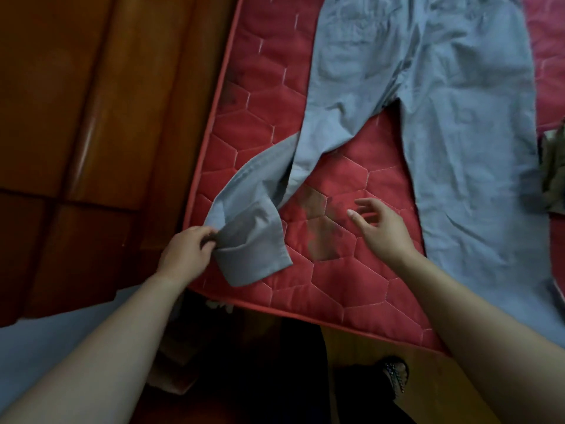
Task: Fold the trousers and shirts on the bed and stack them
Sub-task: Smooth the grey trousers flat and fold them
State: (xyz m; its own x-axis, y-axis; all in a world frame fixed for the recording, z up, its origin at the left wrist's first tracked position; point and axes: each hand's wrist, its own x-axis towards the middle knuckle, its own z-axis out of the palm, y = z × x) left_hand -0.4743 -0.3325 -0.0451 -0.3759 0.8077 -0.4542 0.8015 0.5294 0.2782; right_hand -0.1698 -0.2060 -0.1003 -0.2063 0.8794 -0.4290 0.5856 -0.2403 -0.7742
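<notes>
Head view gives me the grey trousers (pixel 428 117) spread on the red quilted bed (pixel 351 286), waist at the far side and both legs running toward me. The right leg lies flat and runs out of frame at the near right. The left leg (pixel 260 185) is twisted partway down and swings out to the near-left corner of the mattress.

My left hand (pixel 186 252) pinches that leg's cuff (pixel 253 255) between thumb and curled fingers, right at the mattress edge. My right hand (pixel 382 231) holds nothing. Its fingers are spread and relaxed as it hovers over the bare quilt between the two legs.

As I judge it, the twist is the main risk: if I carry the cuff across onto the right leg as it is, the fold will trap a diagonal crease and the stack will sit lumpy. The pinch catches only one edge of the cuff, so the loose side may sag or flop open. The cuff is also close enough to the edge to slide off if I let go. An olive garment (pixel 553 175) touches the right leg's far side and could get dragged into the fold.
</notes>
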